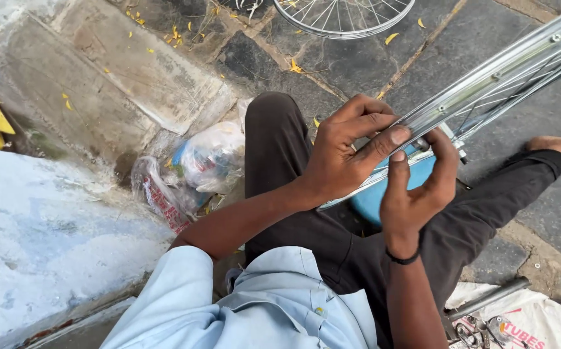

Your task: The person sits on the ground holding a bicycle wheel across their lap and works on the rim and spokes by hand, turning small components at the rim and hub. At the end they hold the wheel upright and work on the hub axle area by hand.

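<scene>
- Pale blue shirt [261, 310] is sitting nearest the lens, below the wheel rim [487, 77].
- Rim is running as a long silver band from the lap up to the right.
- Left hand [348, 152] is lying over the rim's lower end, thumb pressing on it.
- Right hand [416, 187] is pinching a small part at the same end from below; both hands are equally near.
- Blue tub [384, 194] is sitting beneath the rim.

There were two hands, the left hand [342, 152] and the right hand [416, 187], and two bicycle wheel rims: one rim [487, 87] between the hands, a second rim [342, 16] on the paving. One plastic bag [212, 158] lay beside the leg, and one blue stool [384, 190] showed beneath.
</scene>
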